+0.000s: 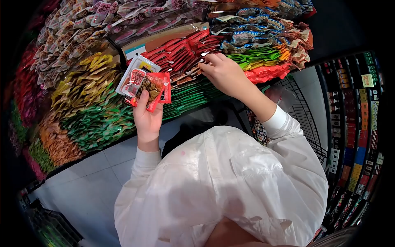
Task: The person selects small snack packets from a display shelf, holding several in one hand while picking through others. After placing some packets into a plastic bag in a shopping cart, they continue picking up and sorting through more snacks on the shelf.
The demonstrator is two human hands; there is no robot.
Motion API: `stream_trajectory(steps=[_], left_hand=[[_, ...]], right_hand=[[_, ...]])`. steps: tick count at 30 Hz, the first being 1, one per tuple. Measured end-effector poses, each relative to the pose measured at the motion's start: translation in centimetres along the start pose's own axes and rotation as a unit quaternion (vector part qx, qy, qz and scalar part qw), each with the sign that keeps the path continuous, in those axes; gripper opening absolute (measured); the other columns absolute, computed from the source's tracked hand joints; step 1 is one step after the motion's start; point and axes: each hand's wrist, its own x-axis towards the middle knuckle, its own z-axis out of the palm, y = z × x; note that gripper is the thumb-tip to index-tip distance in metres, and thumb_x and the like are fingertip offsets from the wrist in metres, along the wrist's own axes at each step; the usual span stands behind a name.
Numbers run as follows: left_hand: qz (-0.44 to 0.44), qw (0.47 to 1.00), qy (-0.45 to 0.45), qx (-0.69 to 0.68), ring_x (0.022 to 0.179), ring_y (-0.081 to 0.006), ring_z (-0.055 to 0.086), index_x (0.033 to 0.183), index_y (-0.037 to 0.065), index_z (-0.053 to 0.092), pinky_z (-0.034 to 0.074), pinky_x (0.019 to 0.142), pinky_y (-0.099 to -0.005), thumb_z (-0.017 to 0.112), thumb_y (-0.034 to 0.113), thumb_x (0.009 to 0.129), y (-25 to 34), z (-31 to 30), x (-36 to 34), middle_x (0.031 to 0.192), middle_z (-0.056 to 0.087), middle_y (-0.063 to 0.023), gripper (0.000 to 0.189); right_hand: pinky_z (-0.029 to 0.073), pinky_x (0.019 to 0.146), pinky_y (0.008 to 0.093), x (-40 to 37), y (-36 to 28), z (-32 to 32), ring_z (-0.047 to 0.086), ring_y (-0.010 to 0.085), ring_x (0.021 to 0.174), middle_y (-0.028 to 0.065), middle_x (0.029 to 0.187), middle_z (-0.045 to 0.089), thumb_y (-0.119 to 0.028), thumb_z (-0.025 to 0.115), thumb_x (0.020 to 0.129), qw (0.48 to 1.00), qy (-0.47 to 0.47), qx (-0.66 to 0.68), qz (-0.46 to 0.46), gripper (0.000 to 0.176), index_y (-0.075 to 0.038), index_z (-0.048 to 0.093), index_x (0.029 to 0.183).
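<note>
Left hand (148, 119) is up at the shelf, clamped on a fan of snack packets (144, 84), thumb across the front. A firm pinch low down looks like what stops that fan sliding apart. Across to the red packets (181, 55), stacked on edge in their tray. Right hand (224, 74) is on the row's end, fingertips curled in. Whether one is actually gripped, I can't tell. Lifting a single packet by its top seam should spare the neighbours.
</note>
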Motion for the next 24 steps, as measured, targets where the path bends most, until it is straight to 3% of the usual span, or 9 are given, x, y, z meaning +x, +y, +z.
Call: stream_trajectory(steps=[2, 6, 12, 17, 18, 19, 21, 22, 24], left_hand=[[-0.007, 1.0, -0.016, 0.008, 0.117, -0.0245, 0.047, 0.127, 0.005, 0.04, 0.04, 0.098, -0.0418, 0.051, 0.011, 0.089, 0.3, 0.3, -0.2, 0.126, 0.049, -0.0101, 0.04], [-0.008, 1.0, -0.019, 0.002, 0.117, -0.023, 0.047, 0.127, 0.005, 0.04, 0.04, 0.098, -0.0411, 0.051, 0.011, 0.089, 0.2, 0.8, -0.2, 0.125, 0.05, -0.0091, 0.04], [-0.045, 0.999, -0.024, 0.006, 0.116, -0.0244, 0.048, 0.127, 0.004, 0.039, 0.041, 0.097, -0.0415, 0.051, 0.011, 0.089, -0.9, 1.9, -0.1, 0.124, 0.05, -0.0108, 0.04], [-0.075, 0.996, -0.031, 0.035, 0.112, -0.0253, 0.051, 0.126, 0.004, 0.04, 0.045, 0.093, -0.0421, 0.05, 0.006, 0.089, -1.7, 2.9, -0.2, 0.123, 0.051, -0.0112, 0.038], [-0.09, 0.996, -0.017, 0.01, 0.106, -0.0231, 0.055, 0.123, 0.005, 0.043, 0.048, 0.088, -0.0377, 0.051, 0.0, 0.087, -1.7, 3.4, -0.2, 0.117, 0.054, -0.0093, 0.037], [-0.089, 0.996, -0.02, 0.012, 0.106, -0.0231, 0.055, 0.123, 0.005, 0.043, 0.048, 0.088, -0.0377, 0.051, 0.0, 0.087, -1.8, 3.5, -0.1, 0.117, 0.054, -0.0093, 0.037], [-0.077, 0.995, -0.037, 0.056, 0.106, -0.0228, 0.055, 0.123, 0.005, 0.043, 0.049, 0.087, -0.0374, 0.05, -0.001, 0.087, -2.5, 3.6, -0.1, 0.116, 0.054, -0.0097, 0.037], [-0.078, 0.994, -0.035, 0.073, 0.105, -0.0218, 0.055, 0.123, 0.004, 0.043, 0.049, 0.086, -0.0372, 0.05, -0.003, 0.087, -2.7, 4.1, -0.2, 0.116, 0.054, -0.0098, 0.038], [-0.09, 0.989, -0.071, 0.093, 0.106, -0.022, 0.055, 0.124, 0.005, 0.042, 0.048, 0.087, -0.0381, 0.05, -0.002, 0.087, -3.3, 4.1, -0.2, 0.116, 0.053, -0.0095, 0.038]], right_hand=[[0.045, 0.072, 0.0337, -0.5, -0.4, 0.0, 0.054, 0.0223, 0.08, 0.0063, 0.087, 0.055, -0.012, 0.064, 0.072, 0.996, 0.086, 0.015, 0.005, 0.027, -0.005, 0.057, 0.096], [0.036, 0.096, 0.0427, -3.1, -2.5, 1.1, 0.054, 0.0221, 0.1, 0.0069, 0.102, 0.057, -0.021, 0.069, 0.07, 0.997, 0.076, 0.011, -0.004, 0.036, -0.005, 0.057, 0.1], [0.025, 0.103, 0.0488, -3.0, -2.5, 2.6, 0.055, 0.0215, 0.098, 0.0062, 0.1, 0.06, -0.035, 0.06, 0.08, 0.998, 0.048, 0.018, 0.036, 0.037, -0.008, 0.059, 0.105], [0.024, 0.103, 0.0496, -0.9, -2.3, 1.8, 0.058, 0.0229, 0.086, 0.0066, 0.08, 0.061, -0.032, 0.054, 0.084, 0.997, -0.006, 0.052, 0.062, 0.027, -0.006, 0.063, 0.086], [0.033, 0.097, 0.045, -0.7, -2.2, 0.9, 0.058, 0.025, 0.084, 0.0085, 0.082, 0.062, -0.023, 0.056, 0.084, 0.995, -0.016, 0.075, 0.069, 0.02, -0.005, 0.064, 0.088], [0.033, 0.097, 0.045, -0.4, -2.4, 0.1, 0.058, 0.025, 0.084, 0.0085, 0.082, 0.062, -0.023, 0.056, 0.084, 0.995, -0.012, 0.074, 0.069, 0.02, -0.005, 0.064, 0.088], [0.041, 0.085, 0.0387, -0.3, -3.1, -1.7, 0.058, 0.0261, 0.083, 0.0097, 0.086, 0.063, -0.015, 0.059, 0.082, 0.959, 0.171, 0.194, 0.117, 0.017, -0.004, 0.064, 0.094], [0.044, 0.075, 0.0349, -0.2, -3.8, -2.7, 0.057, 0.0267, 0.082, 0.0109, 0.089, 0.064, -0.009, 0.061, 0.079, 0.944, 0.201, 0.238, 0.112, 0.02, -0.003, 0.063, 0.099], [0.042, 0.078, 0.0343, 0.4, -4.7, -3.6, 0.055, 0.0252, 0.085, 0.0097, 0.091, 0.062, -0.013, 0.063, 0.079, 0.93, 0.163, 0.306, 0.121, 0.023, -0.004, 0.061, 0.1]])
